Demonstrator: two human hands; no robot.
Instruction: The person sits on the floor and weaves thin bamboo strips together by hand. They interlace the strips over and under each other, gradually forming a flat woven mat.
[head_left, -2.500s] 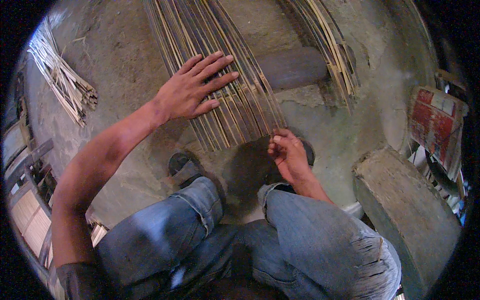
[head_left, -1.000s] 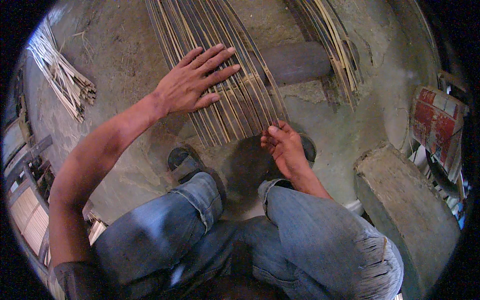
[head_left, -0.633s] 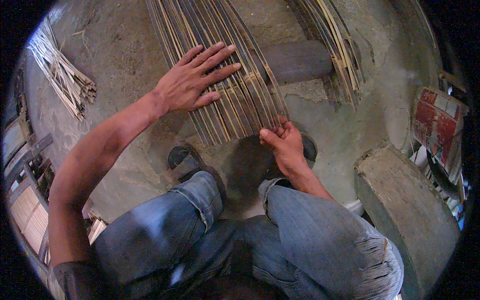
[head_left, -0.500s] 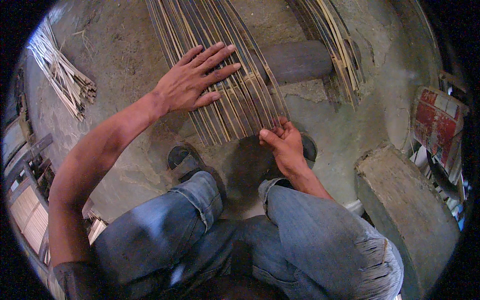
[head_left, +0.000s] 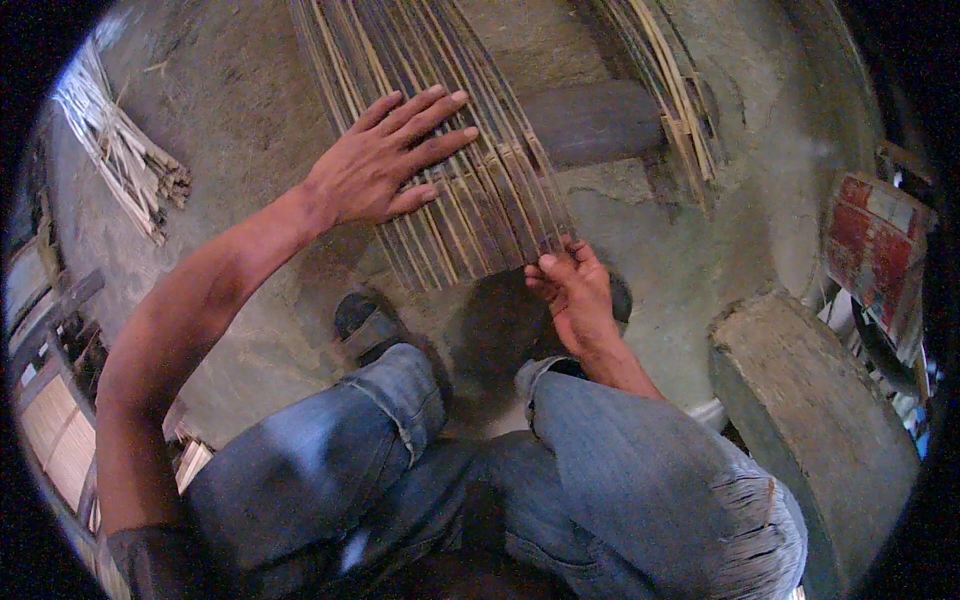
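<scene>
A row of long, thin bamboo strips (head_left: pixel 505 215), some pale and some dark, runs away from me across a dark log. A narrow crosswise band binds them near the log. My left hand (head_left: pixel 385 155) lies flat on the strips with its fingers spread. At the near right corner of the row, my right hand (head_left: pixel 580 305) is closed, thumb and fingertips pinching the end of an outer strip. Its lower fingers are curled, and the exact grip is partly hidden.
The dark log (head_left: pixel 595 122) also bears another set of strips (head_left: pixel 685 125) to the right. A bundle of pale split sticks (head_left: pixel 130 155) lies on the floor at far left. A concrete block (head_left: pixel 800 380) and a worn red panel (head_left: pixel 870 240) stand at right. My sandalled foot (head_left: pixel 370 325) is below the strips.
My right hand has shifted slightly right, and its fingers have changed position at the strip ends. The strips' near right edge has moved a little left. My left hand stays almost still.
</scene>
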